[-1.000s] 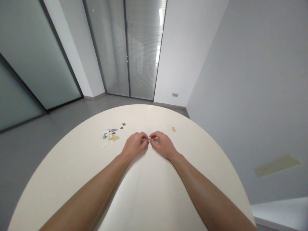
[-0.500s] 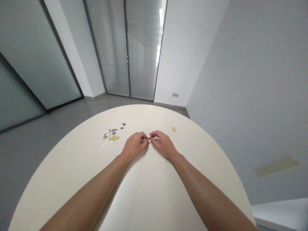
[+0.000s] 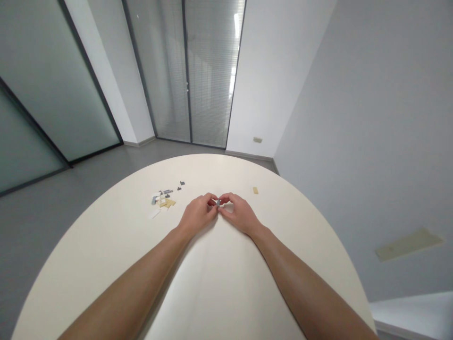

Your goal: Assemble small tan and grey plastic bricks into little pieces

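Observation:
Between my two hands, a small grey piece (image 3: 218, 203) is pinched over the middle of the round white table (image 3: 219, 283). My left hand (image 3: 200, 211) has its thumb and fingers closed on the left side of this piece. From the right, my right hand (image 3: 238, 212) grips it too, thumb below and fingertips above. The piece is too small to tell its exact kind, and fingertips cover part of it. Left of my left hand lies a loose pile of small flat pieces, among them yellow pieces (image 3: 170, 203), a grey piece (image 3: 155, 200) and a white strip (image 3: 155, 214).
Two small dark pieces, one a dark grey piece (image 3: 182, 182), lie beyond the pile. A flat yellow piece (image 3: 255, 190) rests by itself to the right of my right hand. Past the table's far edge are glass panels (image 3: 212, 85) and a grey wall (image 3: 371, 118).
The small grey piece has been turned more upright between my fingertips. My right hand has shifted slightly left, closer to my left hand. The pieces on the table have stayed put.

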Demonstrator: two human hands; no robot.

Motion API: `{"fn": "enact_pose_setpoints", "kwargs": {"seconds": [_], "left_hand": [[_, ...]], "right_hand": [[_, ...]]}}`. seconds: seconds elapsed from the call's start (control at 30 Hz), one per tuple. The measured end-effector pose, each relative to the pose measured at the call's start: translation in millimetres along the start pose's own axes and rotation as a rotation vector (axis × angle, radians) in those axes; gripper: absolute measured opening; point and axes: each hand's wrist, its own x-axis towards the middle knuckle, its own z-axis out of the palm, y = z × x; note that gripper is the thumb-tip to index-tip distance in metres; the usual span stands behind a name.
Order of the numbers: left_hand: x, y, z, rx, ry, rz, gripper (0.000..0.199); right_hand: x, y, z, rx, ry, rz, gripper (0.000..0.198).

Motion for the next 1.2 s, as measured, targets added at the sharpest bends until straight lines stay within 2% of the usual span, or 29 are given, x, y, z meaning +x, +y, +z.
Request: {"fn": "enact_pose_setpoints", "kwargs": {"seconds": [0.43, 0.7, 0.9, 1.2], "left_hand": [[0.7, -6.6, 4.9, 0.038, 0.002, 0.056, 0.022], [0.3, -5.8, 4.3, 0.069, 0.008, 0.08, 0.02], [-0.4, -5.9, 4.0, 0.117, 0.02, 0.129, 0.017], [-1.1, -3.8, -1.4, 0.209, 0.03, 0.114, 0.022]], "right_hand": [[1.9, 6.5, 3.3, -0.139, 0.027, 0.009, 0.014], [1.1, 9.6, 4.9, -0.136, 0.004, -0.032, 0.022], [2.3, 9.5, 4.8, -0.161, -0.027, -0.058, 0.02], [0.9, 6.6, 4.9, -0.152, -0.008, -0.064, 0.016]]}}
